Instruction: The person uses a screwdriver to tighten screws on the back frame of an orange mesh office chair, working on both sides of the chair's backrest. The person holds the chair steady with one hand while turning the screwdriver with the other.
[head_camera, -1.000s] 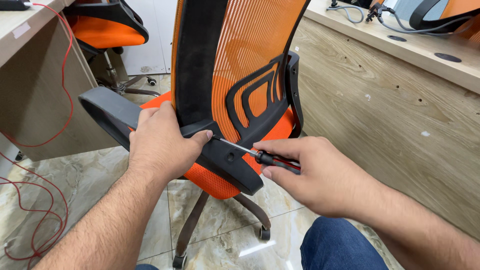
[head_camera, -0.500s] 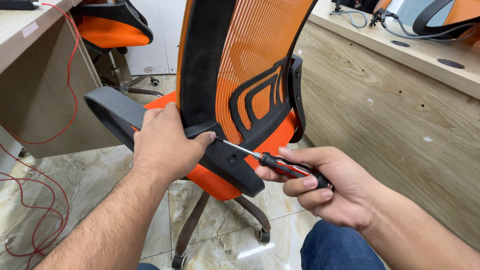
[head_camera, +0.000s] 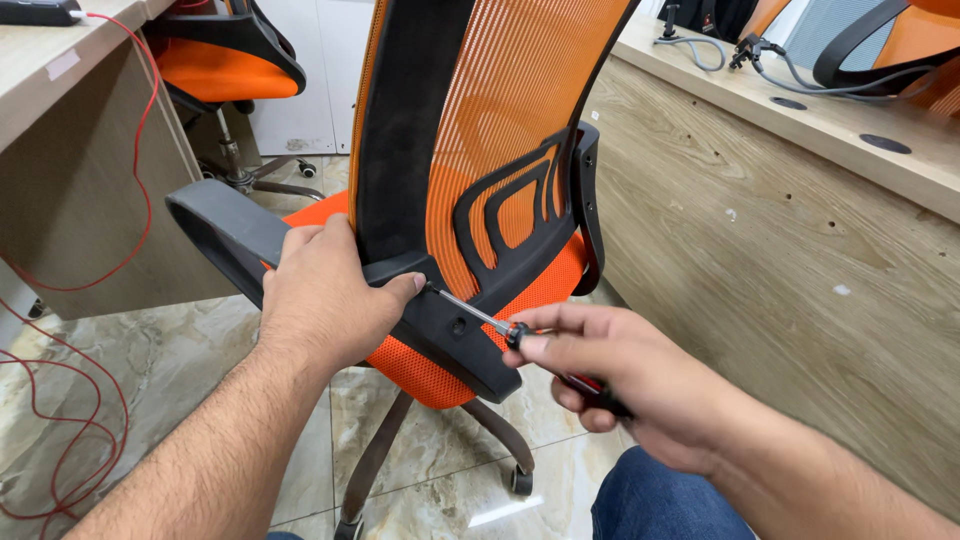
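An orange mesh office chair (head_camera: 500, 110) with a black frame stands in front of me, its back towards me. My left hand (head_camera: 325, 295) grips the black bracket where the grey armrest (head_camera: 215, 230) joins the backrest. My right hand (head_camera: 610, 375) holds a screwdriver (head_camera: 480, 320) with a red and black handle. Its metal tip rests on the bracket just beside my left thumb. A screw hole (head_camera: 458, 325) shows in the black bracket below the shaft.
A wooden desk panel (head_camera: 780, 260) rises at the right, with cables (head_camera: 700, 50) on its top. A second orange chair (head_camera: 225, 70) stands at the back left by another desk (head_camera: 70, 170). Red wires (head_camera: 60, 400) trail over the marble floor. My blue-trousered knee (head_camera: 660, 500) is at the bottom.
My right hand has shifted its grip up the screwdriver handle, fingers now nearer the shaft. The view has drifted slightly; my left hand stays on the bracket.
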